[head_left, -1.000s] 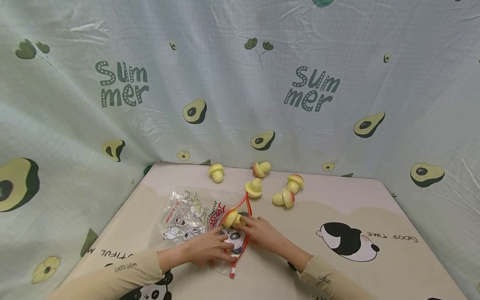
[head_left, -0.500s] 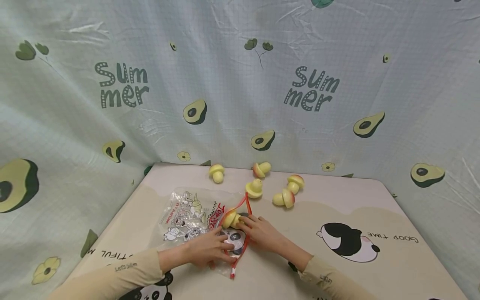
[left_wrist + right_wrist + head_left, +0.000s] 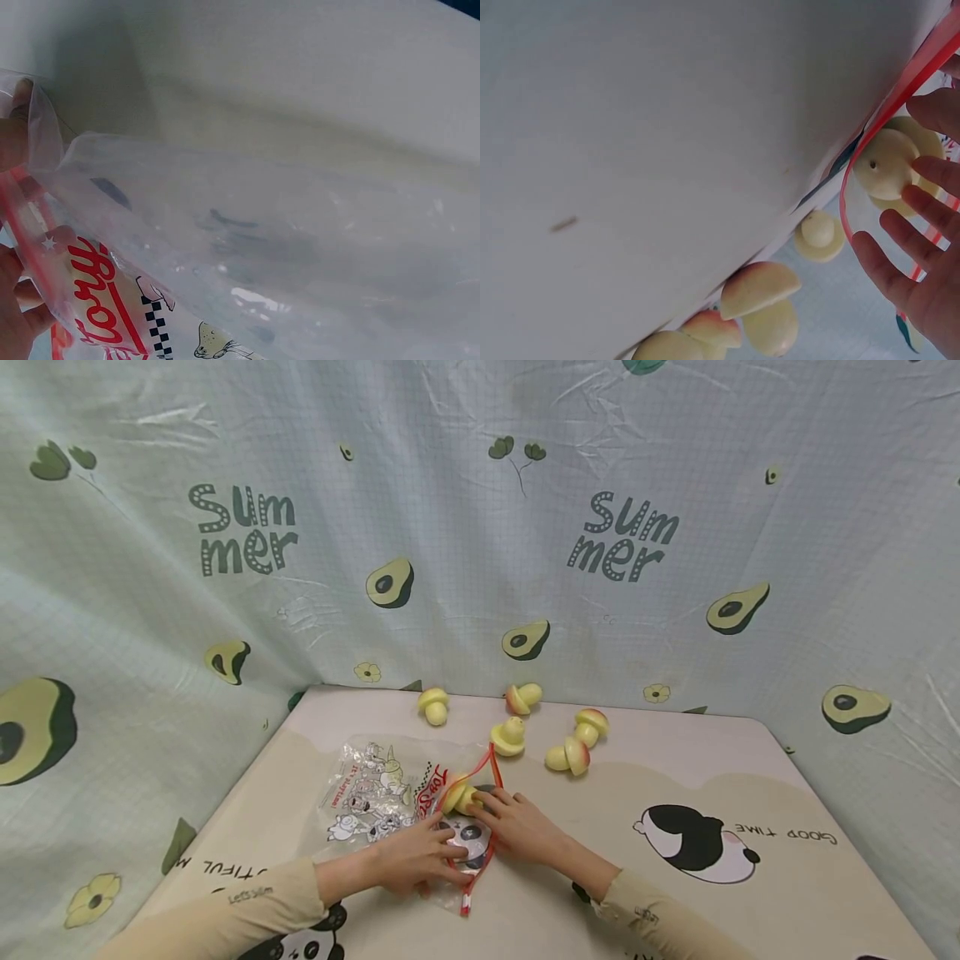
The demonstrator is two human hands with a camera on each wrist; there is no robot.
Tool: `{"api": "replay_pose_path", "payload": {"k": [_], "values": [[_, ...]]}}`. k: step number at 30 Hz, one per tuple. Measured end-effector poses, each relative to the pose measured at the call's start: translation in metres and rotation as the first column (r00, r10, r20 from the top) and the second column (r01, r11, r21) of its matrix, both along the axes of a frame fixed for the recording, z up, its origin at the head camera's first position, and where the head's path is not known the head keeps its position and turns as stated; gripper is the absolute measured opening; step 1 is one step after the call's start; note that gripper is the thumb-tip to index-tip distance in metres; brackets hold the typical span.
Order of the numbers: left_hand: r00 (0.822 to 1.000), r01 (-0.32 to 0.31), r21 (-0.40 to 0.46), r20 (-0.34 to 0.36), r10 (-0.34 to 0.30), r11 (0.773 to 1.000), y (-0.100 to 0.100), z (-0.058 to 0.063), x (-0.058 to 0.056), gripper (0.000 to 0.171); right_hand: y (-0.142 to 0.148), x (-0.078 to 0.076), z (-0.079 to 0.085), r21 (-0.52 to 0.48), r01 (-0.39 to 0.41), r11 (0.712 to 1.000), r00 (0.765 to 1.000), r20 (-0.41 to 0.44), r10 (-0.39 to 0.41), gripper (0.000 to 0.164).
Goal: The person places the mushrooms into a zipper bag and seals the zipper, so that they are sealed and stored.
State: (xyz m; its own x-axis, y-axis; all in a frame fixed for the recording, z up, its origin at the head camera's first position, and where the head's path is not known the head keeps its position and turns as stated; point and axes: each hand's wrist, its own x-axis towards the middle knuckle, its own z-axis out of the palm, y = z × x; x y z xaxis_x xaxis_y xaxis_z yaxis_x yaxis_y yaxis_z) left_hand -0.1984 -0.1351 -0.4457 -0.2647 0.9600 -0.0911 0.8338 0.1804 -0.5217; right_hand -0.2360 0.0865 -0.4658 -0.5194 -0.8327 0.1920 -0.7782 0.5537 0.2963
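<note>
A yellow toy mushroom (image 3: 456, 797) lies in the mouth of a clear zip bag (image 3: 375, 777) with a red zip edge and printed cartoon figures. My right hand (image 3: 517, 827) reaches to the bag's opening, its fingertips on the mushroom's stem. In the right wrist view the fingers of the right hand (image 3: 922, 240) are spread and nearly straight beside the mushroom (image 3: 889, 165). My left hand (image 3: 416, 856) holds the near side of the bag's mouth. From the left wrist, the thumb shows behind the clear film (image 3: 225, 225) and fingers lie at the red edge.
Beyond the bag lie several more toy mushrooms, one upside down close to the zip's far corner (image 3: 508, 737), others at the back left (image 3: 433, 706), back middle (image 3: 523, 698) and right (image 3: 567, 756). A printed cloth (image 3: 450, 527) hangs behind the table (image 3: 637, 777).
The toy mushroom has shifted slightly left, deeper into the bag's mouth, with the right fingertips following. The left hand and bag stay nearly still.
</note>
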Motion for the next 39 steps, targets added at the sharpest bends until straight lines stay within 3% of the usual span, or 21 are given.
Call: {"api": "replay_pose_path", "payload": {"k": [20,34,39], "values": [[1.000,-0.019,0.003,0.009,0.019,1.000,0.000,0.002,0.000,0.065,-0.002,0.000,0.002,0.011,-0.022,1.000,1.000,-0.007,0.022,0.055],[0.997,-0.015,0.099,0.072,0.008,0.995,-0.007,0.004,-0.003,0.063,-0.003,-0.003,-0.004,0.016,-0.056,0.998,0.997,-0.049,0.056,0.057],[0.999,-0.015,0.120,0.047,0.009,0.993,-0.009,0.009,-0.005,0.064,-0.001,-0.006,-0.006,-0.002,-0.088,0.996,0.993,-0.074,0.088,0.059]]}}
